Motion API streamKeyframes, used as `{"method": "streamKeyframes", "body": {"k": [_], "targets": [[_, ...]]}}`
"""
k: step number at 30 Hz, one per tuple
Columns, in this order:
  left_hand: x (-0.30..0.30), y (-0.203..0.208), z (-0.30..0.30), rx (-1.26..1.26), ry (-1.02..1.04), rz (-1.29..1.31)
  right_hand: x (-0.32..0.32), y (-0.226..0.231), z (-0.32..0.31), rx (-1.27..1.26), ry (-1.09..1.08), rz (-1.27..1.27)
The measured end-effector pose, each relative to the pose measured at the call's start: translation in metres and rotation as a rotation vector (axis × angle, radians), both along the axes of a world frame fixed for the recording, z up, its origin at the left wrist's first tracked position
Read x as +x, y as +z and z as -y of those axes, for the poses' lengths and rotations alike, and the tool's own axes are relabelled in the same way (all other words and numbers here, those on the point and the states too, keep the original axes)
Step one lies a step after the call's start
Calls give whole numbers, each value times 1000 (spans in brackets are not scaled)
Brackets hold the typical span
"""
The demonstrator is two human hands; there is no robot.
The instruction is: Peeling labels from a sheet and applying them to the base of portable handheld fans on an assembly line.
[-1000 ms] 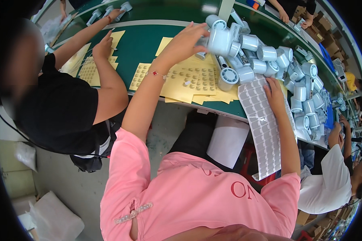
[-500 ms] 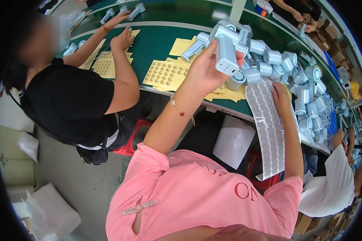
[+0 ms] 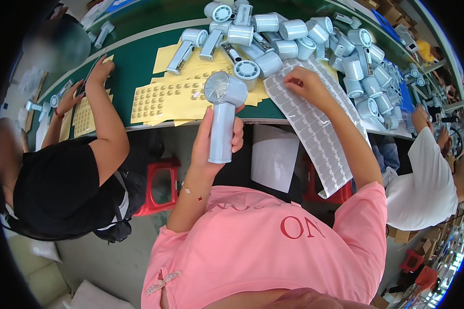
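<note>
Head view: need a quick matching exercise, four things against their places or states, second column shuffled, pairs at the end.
Things
1. Handheld fan
2. Grey sheet
3. Yellow sheets
4. Bracelet

Places or states
A. On the green table, bearing rows of small dark marks
B. Around the wrist of the left hand
C. Partly below the right hand, running past the table's front edge
D. Held with its round head up, handle down

Pairs: 1-D, 2-C, 3-A, 4-B
</note>
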State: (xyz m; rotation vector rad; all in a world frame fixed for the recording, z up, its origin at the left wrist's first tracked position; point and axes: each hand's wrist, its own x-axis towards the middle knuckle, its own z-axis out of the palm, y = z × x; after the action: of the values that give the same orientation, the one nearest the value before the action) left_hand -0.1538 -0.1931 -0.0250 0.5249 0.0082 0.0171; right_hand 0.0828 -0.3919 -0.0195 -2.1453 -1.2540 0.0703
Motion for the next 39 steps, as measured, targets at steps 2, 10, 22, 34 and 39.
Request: {"method": "streamKeyframes", "body": {"k": [2, 10, 22, 34, 39], "targets": [[1, -4, 3, -78, 4, 30, -5, -8, -11, 16, -24, 33], [37, -20, 15, -4, 40, -36, -21, -21, -21, 82, -143, 183], [91, -16, 44, 540, 240, -186, -24, -22, -32, 132, -180, 75], [103, -11, 41, 565, 190, -208, -24, -29, -34, 156, -270, 174], [107, -18, 39, 507, 182, -146, -24, -27, -26, 278, -201, -63]]}}
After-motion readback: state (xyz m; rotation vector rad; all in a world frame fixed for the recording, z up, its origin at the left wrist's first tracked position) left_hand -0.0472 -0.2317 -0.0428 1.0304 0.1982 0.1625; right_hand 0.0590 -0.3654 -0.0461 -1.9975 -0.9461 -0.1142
